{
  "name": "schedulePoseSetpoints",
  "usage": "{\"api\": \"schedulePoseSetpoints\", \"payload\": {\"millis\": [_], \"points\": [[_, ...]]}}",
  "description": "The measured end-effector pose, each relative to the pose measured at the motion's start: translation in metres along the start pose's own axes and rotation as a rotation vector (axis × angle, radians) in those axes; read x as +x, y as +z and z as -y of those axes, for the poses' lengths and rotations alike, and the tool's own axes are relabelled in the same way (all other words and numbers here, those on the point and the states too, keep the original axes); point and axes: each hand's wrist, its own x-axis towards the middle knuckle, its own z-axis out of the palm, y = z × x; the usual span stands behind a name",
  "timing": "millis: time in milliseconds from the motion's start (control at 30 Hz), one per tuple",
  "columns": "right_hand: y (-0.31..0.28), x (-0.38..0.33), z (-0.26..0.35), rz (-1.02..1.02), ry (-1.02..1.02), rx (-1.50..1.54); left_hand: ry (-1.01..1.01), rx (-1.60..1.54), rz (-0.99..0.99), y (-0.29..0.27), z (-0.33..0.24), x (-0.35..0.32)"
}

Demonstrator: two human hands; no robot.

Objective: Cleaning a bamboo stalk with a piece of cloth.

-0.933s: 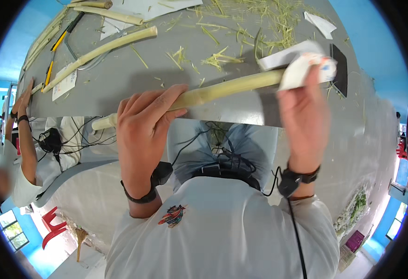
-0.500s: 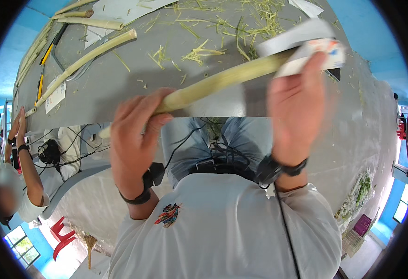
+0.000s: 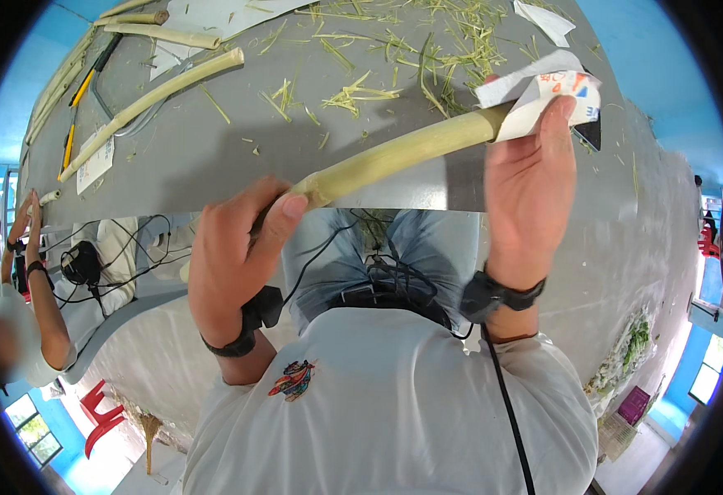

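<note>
A pale green-yellow bamboo pole lies slantwise across my front, its right end raised above the table edge. My left hand is closed round its lower left part, thumb on top near a joint. Around the pole's right end is wrapped a folded sheet of what looks like sandpaper, pale grey on one face and printed in red and blue on the other. My right hand grips that sheet, thumb in front and fingers mostly hidden behind it.
Green shavings litter the grey table. Several bamboo poles, yellow-handled tools and paper sheets lie at the left. A dark flat object lies near the right edge. A co-worker's hands are at the far left.
The sheet and my right hand have shifted slightly along the pole's right end. My left thumb now rests on top of the pole. The co-worker's hands have moved slightly.
</note>
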Motion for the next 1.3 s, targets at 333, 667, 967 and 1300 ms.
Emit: {"api": "schedulePoseSetpoints", "payload": {"millis": [333, 667, 967, 1300], "points": [[0.018, -0.022, -0.015, -0.059, 0.095, -0.372, 0.041, -0.069, -0.099, 0.011, -0.008, 0.000], [0.035, -0.043, -0.052, 0.025, 0.252, -0.118, 0.292, 0.037, -0.263, 0.024, -0.011, 0.008], [0.037, -0.033, -0.044, 0.295, 0.157, 0.145, 0.301, -0.104, -0.200, 0.023, -0.004, 0.008], [0.019, -0.010, -0.023, 0.104, 0.150, -0.416, 0.204, -0.170, -0.183, 0.027, -0.008, -0.002]]}}
